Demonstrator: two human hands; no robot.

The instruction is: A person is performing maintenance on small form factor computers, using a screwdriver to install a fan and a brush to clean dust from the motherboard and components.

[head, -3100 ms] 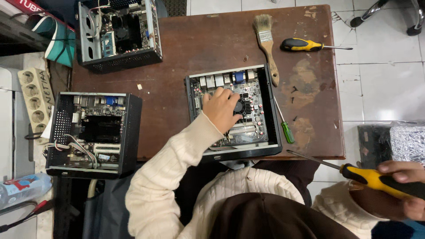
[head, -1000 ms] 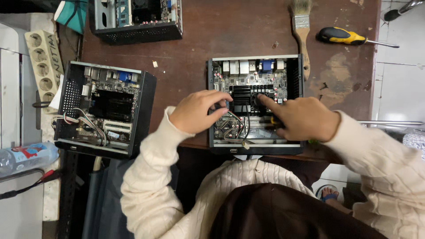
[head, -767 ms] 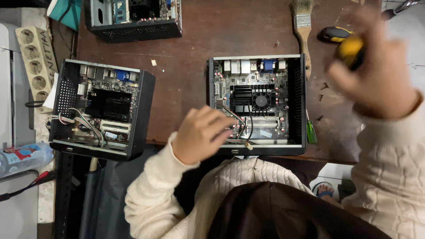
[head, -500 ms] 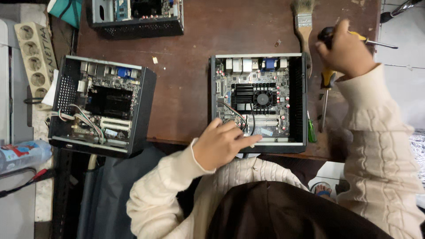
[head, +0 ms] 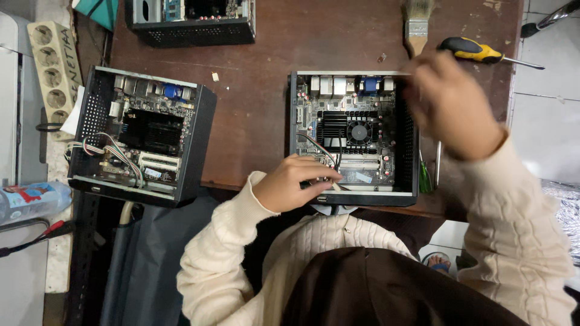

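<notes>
An open small black computer case (head: 294, 130) lies on the brown table, its motherboard, heatsink and fan (head: 359, 131) showing. My left hand (head: 290, 184) rests on the case's near edge, fingers curled on the coloured wires (head: 314, 145) at the front of the board. My right hand (head: 450, 102) is blurred above the case's right wall. I cannot tell whether it holds anything. A metal screwdriver shaft (head: 438, 163) shows just below that hand, beside a green-handled screwdriver (head: 426, 178). A yellow-and-black screwdriver (head: 477, 51) lies on the table beyond the right hand.
A second open case (head: 142, 139) sits at the left and a third (head: 193, 21) at the far edge. A paintbrush (head: 417, 21) lies at the top. A power strip (head: 51, 66) and a plastic bottle (head: 30, 202) are off the table's left.
My right hand has come back from the yellow screwdriver at the far right toward the case. My left hand has stayed at the case's near edge.
</notes>
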